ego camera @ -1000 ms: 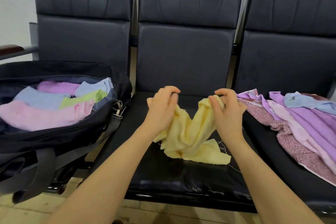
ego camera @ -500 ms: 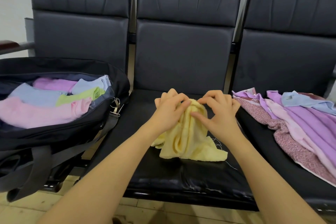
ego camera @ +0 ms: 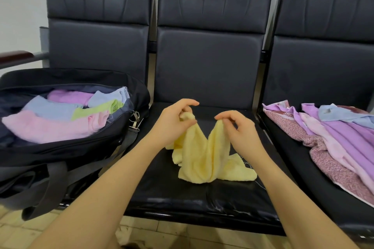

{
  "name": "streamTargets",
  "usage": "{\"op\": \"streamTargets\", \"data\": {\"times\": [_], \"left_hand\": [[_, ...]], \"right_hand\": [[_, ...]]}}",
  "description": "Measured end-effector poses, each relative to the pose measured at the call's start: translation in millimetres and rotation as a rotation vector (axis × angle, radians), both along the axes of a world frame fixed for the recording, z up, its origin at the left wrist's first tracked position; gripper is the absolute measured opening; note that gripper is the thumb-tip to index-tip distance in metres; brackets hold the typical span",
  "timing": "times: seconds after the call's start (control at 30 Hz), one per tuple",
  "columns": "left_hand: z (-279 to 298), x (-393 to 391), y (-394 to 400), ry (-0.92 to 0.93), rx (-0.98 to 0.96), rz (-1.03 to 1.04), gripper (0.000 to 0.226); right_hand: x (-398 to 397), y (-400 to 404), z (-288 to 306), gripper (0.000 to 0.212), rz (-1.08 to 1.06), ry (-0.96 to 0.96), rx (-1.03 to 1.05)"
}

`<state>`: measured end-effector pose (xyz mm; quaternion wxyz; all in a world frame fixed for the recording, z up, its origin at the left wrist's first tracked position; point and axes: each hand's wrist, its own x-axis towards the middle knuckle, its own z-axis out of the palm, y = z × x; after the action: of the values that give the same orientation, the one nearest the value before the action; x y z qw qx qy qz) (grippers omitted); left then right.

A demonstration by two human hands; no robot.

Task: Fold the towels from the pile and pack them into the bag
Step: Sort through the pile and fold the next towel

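Observation:
A pale yellow towel (ego camera: pixel 204 157) hangs crumpled over the middle seat, its lower part resting on the cushion. My left hand (ego camera: pixel 174 121) pinches one upper corner of it, and my right hand (ego camera: pixel 238 129) pinches another upper corner a short way to the right. An open black bag (ego camera: pixel 66 147) sits on the left seat with folded pink, blue, purple and green towels inside. The unfolded pile (ego camera: pixel 332 133) of purple, pink and blue towels lies on the right seat.
Three black padded seats (ego camera: pixel 202 198) form one bench with tall backrests. The bag's straps (ego camera: pixel 46 186) hang over the front edge of the left seat. A wooden armrest (ego camera: pixel 14 56) sticks out at far left. Tiled floor shows below.
My hands were bunched together on the towel half a second ago. They have moved apart, each pulling a corner, and the towel has spread into a V between them.

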<state>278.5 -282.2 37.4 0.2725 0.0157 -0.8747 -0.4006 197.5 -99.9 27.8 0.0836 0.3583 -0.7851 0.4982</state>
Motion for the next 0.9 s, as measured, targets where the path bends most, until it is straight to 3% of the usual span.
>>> {"op": "streamTargets", "data": {"times": [0.17, 0.27, 0.4, 0.47, 0.63, 0.8, 0.9], "left_hand": [[11.6, 9.2, 6.1, 0.0, 0.063, -0.13, 0.036], [7.2, 7.4, 5.1, 0.012, 0.094, -0.092, 0.035], [-12.1, 1.5, 0.7, 0.12, -0.246, 0.394, 0.021], [-20.9, 1.5, 1.3, 0.132, -0.361, 0.397, 0.013], [-32.8, -6.5, 12.2, -0.069, -0.401, 0.282, 0.031], [-30.0, -14.9, 18.9, 0.023, -0.277, 0.358, 0.014], [-23.8, -12.6, 12.2, 0.086, -0.347, 0.477, 0.015]], "right_hand": [[10.4, -15.3, -1.5, 0.017, 0.113, 0.024, 0.266], [13.8, -24.2, -5.1, 0.007, 0.083, -0.071, 0.18], [6.7, -30.5, -9.1, 0.01, -0.012, -0.169, 0.047], [1.1, -31.2, -11.2, 0.01, -0.039, -0.139, 0.032], [-6.8, -35.0, -17.4, 0.007, -0.052, -0.167, 0.024], [-6.5, -35.3, -18.8, 0.009, -0.059, -0.219, -0.043], [-6.6, -27.6, -13.9, 0.018, -0.115, -0.192, -0.112]]}}
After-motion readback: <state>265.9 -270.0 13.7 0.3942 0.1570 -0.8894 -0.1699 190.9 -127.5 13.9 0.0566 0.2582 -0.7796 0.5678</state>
